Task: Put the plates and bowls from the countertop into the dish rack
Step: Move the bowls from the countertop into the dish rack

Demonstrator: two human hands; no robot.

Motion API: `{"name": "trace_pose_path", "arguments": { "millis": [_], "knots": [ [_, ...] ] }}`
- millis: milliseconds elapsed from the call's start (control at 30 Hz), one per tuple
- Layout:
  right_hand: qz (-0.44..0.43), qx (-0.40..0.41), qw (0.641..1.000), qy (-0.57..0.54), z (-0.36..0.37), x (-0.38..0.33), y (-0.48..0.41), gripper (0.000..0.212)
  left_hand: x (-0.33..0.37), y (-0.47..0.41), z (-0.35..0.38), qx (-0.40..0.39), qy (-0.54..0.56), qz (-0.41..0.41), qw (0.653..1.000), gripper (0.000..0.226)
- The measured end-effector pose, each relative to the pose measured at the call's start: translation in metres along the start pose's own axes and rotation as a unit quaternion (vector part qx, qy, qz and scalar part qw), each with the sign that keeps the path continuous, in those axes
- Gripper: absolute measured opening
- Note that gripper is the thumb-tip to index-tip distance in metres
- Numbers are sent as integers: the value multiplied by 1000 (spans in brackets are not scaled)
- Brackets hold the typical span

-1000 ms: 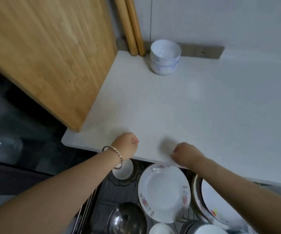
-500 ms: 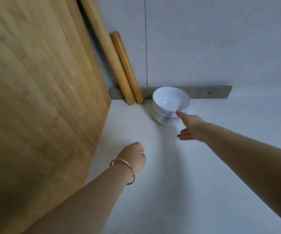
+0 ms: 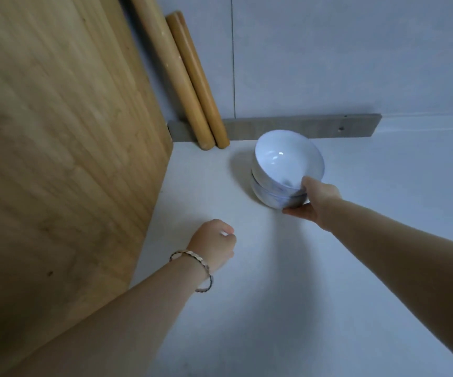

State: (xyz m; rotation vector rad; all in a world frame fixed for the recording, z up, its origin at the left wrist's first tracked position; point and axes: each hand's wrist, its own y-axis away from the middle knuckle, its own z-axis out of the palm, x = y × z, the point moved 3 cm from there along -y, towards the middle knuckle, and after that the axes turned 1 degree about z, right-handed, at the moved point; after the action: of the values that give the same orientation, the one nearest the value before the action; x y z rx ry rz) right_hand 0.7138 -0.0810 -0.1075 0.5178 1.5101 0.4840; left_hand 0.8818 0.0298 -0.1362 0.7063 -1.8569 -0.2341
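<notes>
A: Right hand (image 3: 313, 204) first. Grip state?

B: Thumb is laid over the near rim of the top bowl, fingers (image 3: 297, 212) are tucked under the base of the lower one. The stacked bowls (image 3: 285, 172) are clasped between them, at centre-right of the frame. Whether the stack is lifted clear cannot be told; it looks tipped toward the upper left.

A: Direction from the fingers?

B: The stack lies up and to the left of the palm, opening turned toward the camera. No long axis worth noting, the bowls are round; the stack axis is leaned off vertical.

A: Left hand (image 3: 214, 244)?

B: Curled into a loose fist, nothing seen held. It is placed lower left of the bowls, well apart, a bracelet (image 3: 192, 268) at the wrist. The right hand is the nearer one by far.

A: Surface?

B: Pale countertop (image 3: 301, 295), bare around the stack.

A: Room?

B: A large wooden board (image 3: 56, 145) fills the left of the frame. Two wooden rolling pins (image 3: 190, 85) are leaned on the tiled wall (image 3: 342, 55) at upper centre, near the bowls but not touching. A grey strip (image 3: 315, 129) runs along the wall base just behind the stack. The dish rack is not in view, so a carry back toward the frame's bottom is judged likely, with slip of the upper bowl as the risk.
</notes>
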Motion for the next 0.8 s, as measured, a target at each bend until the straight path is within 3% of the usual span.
{"name": "trace_pose_path", "arguments": {
  "millis": [100, 233, 333, 433, 533, 667, 800],
  "knots": [
    [24, -5, 999, 42, -34, 27, 29, 15, 12, 33, 9, -16, 148, -64, 987, 41],
    [48, -20, 995, 80, -83, 71, 84, 20, 16, 94, 27, -100, 228, -115, 962, 77],
    [59, -55, 987, 141, -116, 97, 139, 17, 5, 148, 46, -180, 242, -124, 945, 81],
    [40, -104, 976, 186, -146, 118, 190, 16, -15, 204, 65, -215, 200, -123, 948, 67],
    [23, -146, 963, 224, -171, 138, 230, 19, -42, 255, 80, -199, 229, -134, 943, 79],
    [8, -199, 944, 263, -191, 164, 276, 24, -79, 315, 89, -142, 292, -135, 936, 78],
    [-6, -237, 923, 305, -194, 197, 312, 35, -125, 355, 91, -85, 277, -143, 946, 75]
  ]
}}
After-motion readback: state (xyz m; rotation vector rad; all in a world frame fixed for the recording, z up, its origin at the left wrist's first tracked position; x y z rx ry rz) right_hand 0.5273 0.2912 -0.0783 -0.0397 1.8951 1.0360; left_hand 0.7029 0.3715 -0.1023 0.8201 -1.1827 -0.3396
